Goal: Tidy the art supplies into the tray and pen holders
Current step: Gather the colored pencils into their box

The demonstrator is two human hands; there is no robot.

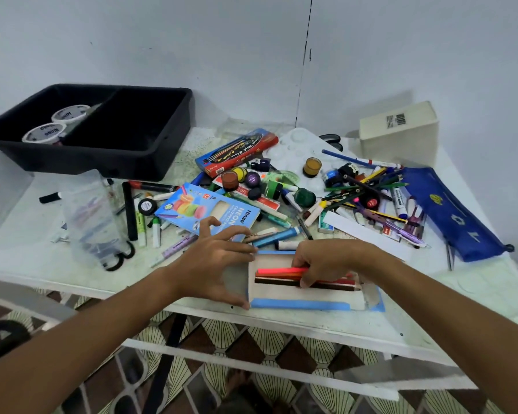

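I'm bracing the open pencil box [305,291] at the desk's [326,324] near edge, my left hand [213,264] spread against its left end. My right hand [320,261] is pinching the coloured pencils [281,274] inside. Clutter is crowding just beyond.

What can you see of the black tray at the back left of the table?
The black tray looks like matte plastic: rectangular, with sloped walls and a divider that makes two compartments. It stands upright at the table's back left. The left compartment holds two white-lidded tubs; the right one looks dark inside. Neither hand touches it.
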